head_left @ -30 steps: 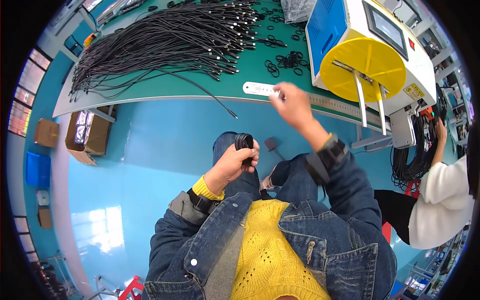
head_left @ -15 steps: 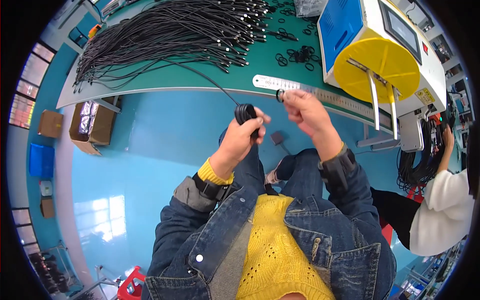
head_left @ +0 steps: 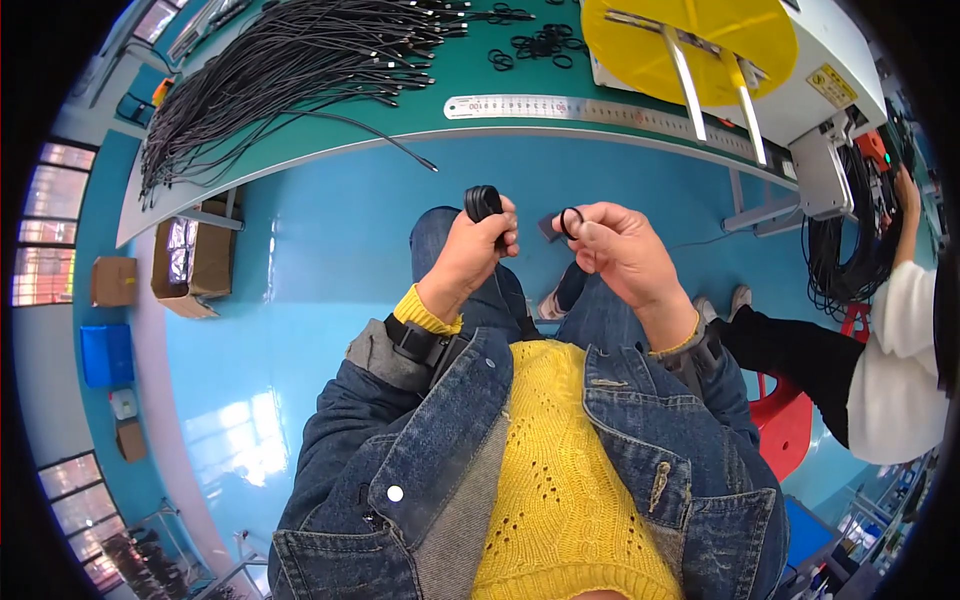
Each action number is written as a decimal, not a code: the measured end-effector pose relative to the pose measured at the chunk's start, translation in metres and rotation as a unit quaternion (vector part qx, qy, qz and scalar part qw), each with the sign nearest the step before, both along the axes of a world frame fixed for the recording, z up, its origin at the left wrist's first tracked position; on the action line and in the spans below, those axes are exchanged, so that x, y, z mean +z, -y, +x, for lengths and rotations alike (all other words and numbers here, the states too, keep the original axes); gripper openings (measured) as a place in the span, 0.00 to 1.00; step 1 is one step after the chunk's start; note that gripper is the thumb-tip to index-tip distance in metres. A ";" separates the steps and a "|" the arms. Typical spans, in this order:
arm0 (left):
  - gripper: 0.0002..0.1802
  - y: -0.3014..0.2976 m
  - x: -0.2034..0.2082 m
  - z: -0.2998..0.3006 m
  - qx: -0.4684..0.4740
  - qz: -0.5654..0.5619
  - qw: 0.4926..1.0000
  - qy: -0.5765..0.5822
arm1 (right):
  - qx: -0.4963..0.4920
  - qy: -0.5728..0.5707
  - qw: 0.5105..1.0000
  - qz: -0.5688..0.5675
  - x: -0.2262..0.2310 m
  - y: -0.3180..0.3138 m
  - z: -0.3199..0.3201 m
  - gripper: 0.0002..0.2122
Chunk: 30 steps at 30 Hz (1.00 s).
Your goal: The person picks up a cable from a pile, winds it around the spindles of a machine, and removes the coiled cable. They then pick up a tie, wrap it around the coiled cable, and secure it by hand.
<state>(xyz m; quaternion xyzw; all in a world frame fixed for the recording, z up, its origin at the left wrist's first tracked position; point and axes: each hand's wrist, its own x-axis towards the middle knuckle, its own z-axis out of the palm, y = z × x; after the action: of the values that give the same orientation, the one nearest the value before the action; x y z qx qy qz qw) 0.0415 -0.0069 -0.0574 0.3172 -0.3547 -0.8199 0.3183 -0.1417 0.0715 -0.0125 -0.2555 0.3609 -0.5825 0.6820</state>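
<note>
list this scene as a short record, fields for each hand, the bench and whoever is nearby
left hand: left hand closed around a black coiled cable
right hand: right hand pinching a black ring, apart from the coil
green bench: green bench with heaped black cables, loose black rings, metal ruler along front edge
machine: yellow disc with two rods
nearby: person in white top, at right

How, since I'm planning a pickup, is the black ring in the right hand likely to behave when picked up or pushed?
The black ring is probably light, being small and thin beside the right hand. Its slender band may flex when pinched. Pushed while lying flat, it would likely slide, perhaps snagging others, since the heaped rings overlap.
</note>
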 end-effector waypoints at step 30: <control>0.07 -0.015 0.041 -0.017 -0.300 0.037 0.952 0.058 | 0.184 -0.508 0.838 -0.078 0.037 0.017 -0.026 0.16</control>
<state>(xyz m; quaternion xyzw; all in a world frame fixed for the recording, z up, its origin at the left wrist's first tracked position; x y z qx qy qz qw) 0.0243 0.0085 -0.0168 0.2554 -0.4206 -0.8702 0.0246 -0.1673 0.0541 0.0243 -0.6295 0.5561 -0.2610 0.4757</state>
